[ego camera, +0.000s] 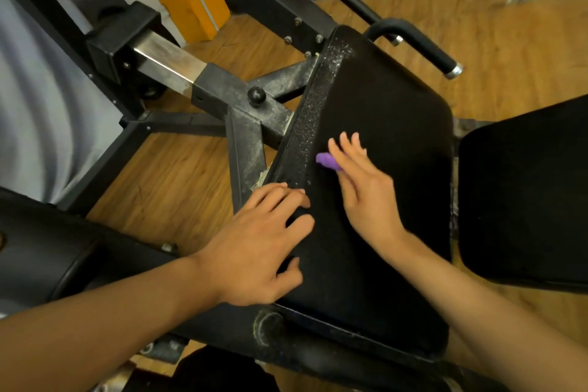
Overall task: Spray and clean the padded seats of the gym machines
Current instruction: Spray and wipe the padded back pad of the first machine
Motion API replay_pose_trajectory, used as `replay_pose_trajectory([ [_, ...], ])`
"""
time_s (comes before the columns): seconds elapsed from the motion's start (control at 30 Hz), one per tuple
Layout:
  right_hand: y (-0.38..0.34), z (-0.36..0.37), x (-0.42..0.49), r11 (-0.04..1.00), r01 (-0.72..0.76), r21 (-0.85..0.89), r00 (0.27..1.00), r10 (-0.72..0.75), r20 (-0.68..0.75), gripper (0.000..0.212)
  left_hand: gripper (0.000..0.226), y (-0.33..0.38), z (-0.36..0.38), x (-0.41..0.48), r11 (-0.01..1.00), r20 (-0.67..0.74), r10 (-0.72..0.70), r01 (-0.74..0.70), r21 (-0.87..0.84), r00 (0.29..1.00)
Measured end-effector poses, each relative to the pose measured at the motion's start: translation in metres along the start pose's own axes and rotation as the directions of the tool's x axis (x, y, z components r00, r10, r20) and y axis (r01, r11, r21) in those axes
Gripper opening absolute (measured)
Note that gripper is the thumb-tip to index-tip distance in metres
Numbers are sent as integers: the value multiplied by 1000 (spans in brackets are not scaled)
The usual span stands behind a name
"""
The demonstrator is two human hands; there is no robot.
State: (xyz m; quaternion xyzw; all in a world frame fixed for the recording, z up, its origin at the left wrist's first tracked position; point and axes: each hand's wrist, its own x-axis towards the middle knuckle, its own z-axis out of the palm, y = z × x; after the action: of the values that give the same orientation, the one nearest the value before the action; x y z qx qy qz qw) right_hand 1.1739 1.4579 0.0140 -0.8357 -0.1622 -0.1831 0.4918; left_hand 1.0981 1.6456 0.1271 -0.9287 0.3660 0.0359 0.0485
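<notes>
Left hand [264,248] spread on the seat's [381,111] left edge; right hand [366,191], fingers straight, presses a purple cloth [327,162] down.

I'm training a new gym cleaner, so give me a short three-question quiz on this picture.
1. True or false: the left hand holds a spray bottle.
2. What colour is the cloth under the right hand? A) yellow B) purple C) white
3. Fill in: white speckles run along the side of the padded seat nearest the ___ hand.

Key: 1 false, it rests bare on the seat's edge; 2 B; 3 left.
</notes>
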Motion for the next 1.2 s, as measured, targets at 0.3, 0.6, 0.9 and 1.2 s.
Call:
replay_pose_trajectory([
  [0.3,62,-9,170,974,-227,-14,966,224,-126,47,27,-1,1,-1,996,1,22,-22,-83,1000],
  [0.6,113,-1,266,916,-401,14,883,391,-258,19,34,-10,-2,3,997,45,41,-37,-72,998],
  [0.9,42,8,131,977,-159,-140,981,141,-132,48,27,-6,-2,0,1000,51,23,-23,-6,998],
  [1.2,-12,-7,0,1000,-22,-15,996,24,87,60,29,1,-3,2,1000,22,8,-8,1,1000],
])
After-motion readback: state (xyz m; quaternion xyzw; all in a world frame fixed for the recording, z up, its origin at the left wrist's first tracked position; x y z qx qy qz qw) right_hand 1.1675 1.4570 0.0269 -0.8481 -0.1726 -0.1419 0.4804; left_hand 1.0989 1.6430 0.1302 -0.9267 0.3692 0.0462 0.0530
